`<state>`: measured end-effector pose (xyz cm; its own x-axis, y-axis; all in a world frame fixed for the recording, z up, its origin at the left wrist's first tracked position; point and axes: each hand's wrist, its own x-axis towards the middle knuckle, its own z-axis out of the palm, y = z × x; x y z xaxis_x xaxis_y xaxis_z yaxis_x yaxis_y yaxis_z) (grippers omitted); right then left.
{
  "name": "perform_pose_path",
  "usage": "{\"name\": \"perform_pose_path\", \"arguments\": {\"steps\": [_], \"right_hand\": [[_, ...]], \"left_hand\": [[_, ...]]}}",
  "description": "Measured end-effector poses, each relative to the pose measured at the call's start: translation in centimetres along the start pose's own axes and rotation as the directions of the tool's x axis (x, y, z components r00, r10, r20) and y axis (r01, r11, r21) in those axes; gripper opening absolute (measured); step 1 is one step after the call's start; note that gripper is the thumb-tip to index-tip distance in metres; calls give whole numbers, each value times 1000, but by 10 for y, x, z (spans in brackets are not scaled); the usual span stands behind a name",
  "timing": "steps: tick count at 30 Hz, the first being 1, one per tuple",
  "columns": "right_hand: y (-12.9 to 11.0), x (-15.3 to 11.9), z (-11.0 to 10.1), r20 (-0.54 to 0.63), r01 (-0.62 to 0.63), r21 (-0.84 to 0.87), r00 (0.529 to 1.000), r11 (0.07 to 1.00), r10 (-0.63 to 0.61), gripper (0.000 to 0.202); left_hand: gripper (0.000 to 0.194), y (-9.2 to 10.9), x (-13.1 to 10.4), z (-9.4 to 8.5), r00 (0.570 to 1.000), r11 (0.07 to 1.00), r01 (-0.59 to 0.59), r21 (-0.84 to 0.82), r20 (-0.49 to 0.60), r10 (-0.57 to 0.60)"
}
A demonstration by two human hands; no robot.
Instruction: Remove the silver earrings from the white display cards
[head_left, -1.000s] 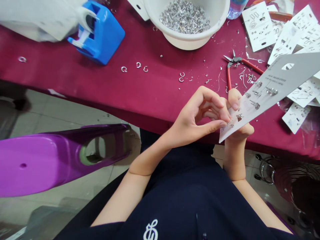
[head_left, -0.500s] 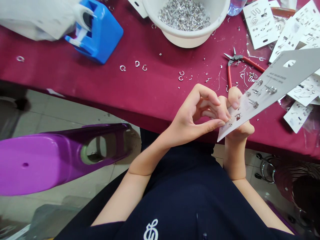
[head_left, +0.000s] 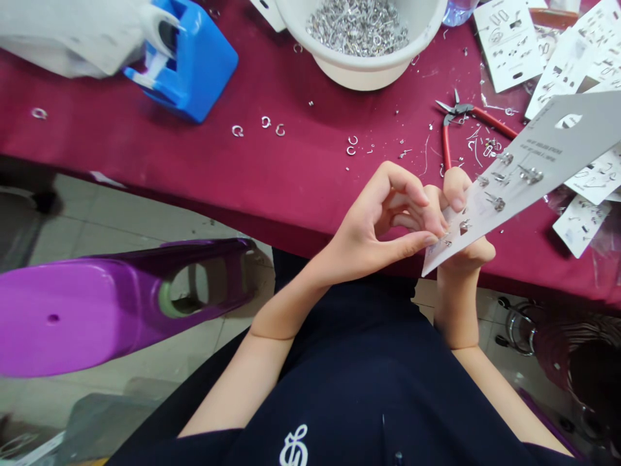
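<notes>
A white earring card (head_left: 538,142) slants up to the right, with several pairs of silver earrings (head_left: 530,175) fixed along it. Gripping its lower part is my right hand (head_left: 466,226), thumb on the front edge and the other fingers mostly hidden behind. My left hand (head_left: 388,223) is closed in a pinch at the card's lower left end, thumb and forefinger beside a small stud earring (head_left: 447,242). What lies between those fingertips is too small to make out. Just beyond my right thumb lie red-handled pliers (head_left: 456,116), jaws apart.
A white bowl (head_left: 361,77) of small metal pieces stands at the back, near a blue tape dispenser (head_left: 206,65). Silver rings (head_left: 266,122) and wire scraps are scattered over the red tablecloth (head_left: 194,168). More earring cards (head_left: 509,48) lie at right. A purple stool (head_left: 58,317) stands at left.
The view has shifted very slightly. Both hands keep the same hold, and the card has barely moved.
</notes>
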<state>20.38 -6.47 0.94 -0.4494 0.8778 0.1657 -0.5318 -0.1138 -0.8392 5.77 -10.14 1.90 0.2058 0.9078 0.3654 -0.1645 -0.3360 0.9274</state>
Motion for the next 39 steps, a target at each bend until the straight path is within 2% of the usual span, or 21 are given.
{"name": "perform_pose_path", "arguments": {"steps": [4, 10, 16, 19, 23, 29, 34, 39], "right_hand": [[-1, -1, 1, -41, -19, -17, 999, 1000, 19, 56], [-1, 0, 2, 36, 2, 44, 999, 999, -4, 47], [-2, -1, 2, 38, -15, 47, 999, 999, 13, 41], [-5, -1, 4, 47, -30, 32, 998, 999, 28, 37], [-7, 0, 6, 46, -6, 18, 999, 1000, 5, 31], [-7, 0, 4, 65, -21, 42, 998, 999, 18, 38], [-7, 0, 4, 118, 4, 75, 993, 997, -13, 41], [-9, -2, 5, 128, -23, 78, 992, 997, 13, 41]], "left_hand": [[39, -1, -3, -1, 1000, 999, 7, 35, -15, -7], [36, -1, -3, -3, 1000, 1000, 8, 13, 5, -8], [35, -2, -3, -6, 999, 998, 48, -40, 15, -47], [24, 4, -2, -10, 1000, 990, -10, -142, 7, 11], [29, 12, 0, -14, 997, 981, -74, -180, -13, 73], [34, 14, -1, -11, 998, 977, -62, -204, -6, 62], [28, 13, -2, -7, 1000, 978, -17, -209, -13, 15], [27, 6, -2, -2, 1000, 975, -6, -220, 3, 7]]}}
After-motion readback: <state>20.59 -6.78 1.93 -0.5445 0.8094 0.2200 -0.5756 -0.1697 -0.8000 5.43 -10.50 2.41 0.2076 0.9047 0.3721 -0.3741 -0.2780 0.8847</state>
